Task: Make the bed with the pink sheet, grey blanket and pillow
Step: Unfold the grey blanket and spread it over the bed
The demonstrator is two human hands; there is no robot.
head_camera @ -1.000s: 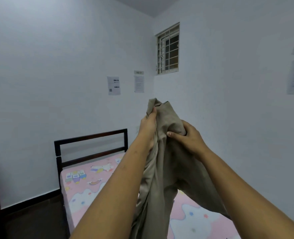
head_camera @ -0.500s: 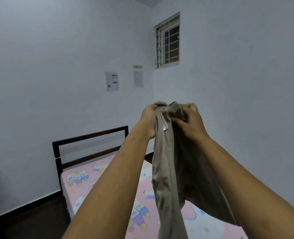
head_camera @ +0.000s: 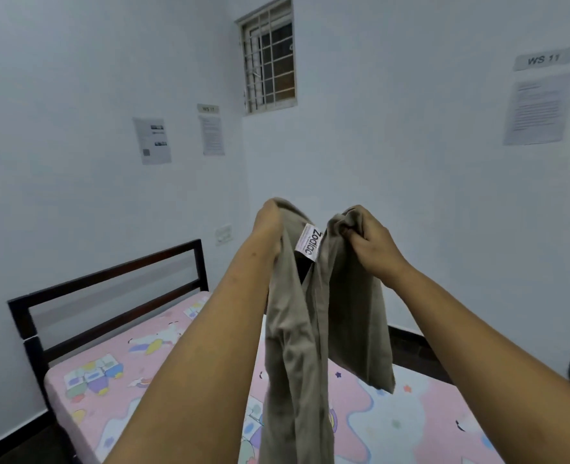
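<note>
At the left a dark headboard [head_camera: 109, 279] stands against the wall. Below it the pink sheet [head_camera: 109, 396], printed with cartoon animals and stars, lies spread over the mattress. On the wall above hangs a notice [head_camera: 152, 140] with small pictures and a code square, its text too small to read. Beside it is a second notice [head_camera: 211, 135] under a strip [head_camera: 208, 108] that seems to read "WS 11". A switch plate [head_camera: 223, 234] sits lower, near the corner, and a barred window [head_camera: 268, 58] is high on the next wall.

The person's left hand [head_camera: 268, 226] is raised, its fingers curled round the top edge of the blanket [head_camera: 297, 346]. The blanket hangs in the air above the sheet in long bunched folds, its lower end out of frame. Between the hands a white tag [head_camera: 308, 242] sewn on it reads "Zodiac". The right hand [head_camera: 374, 242] grips another bunch of the same edge, near the left. At the far right a sign [head_camera: 543, 58] reads "WS 11" above a page [head_camera: 538, 108] of blurred print.
</note>
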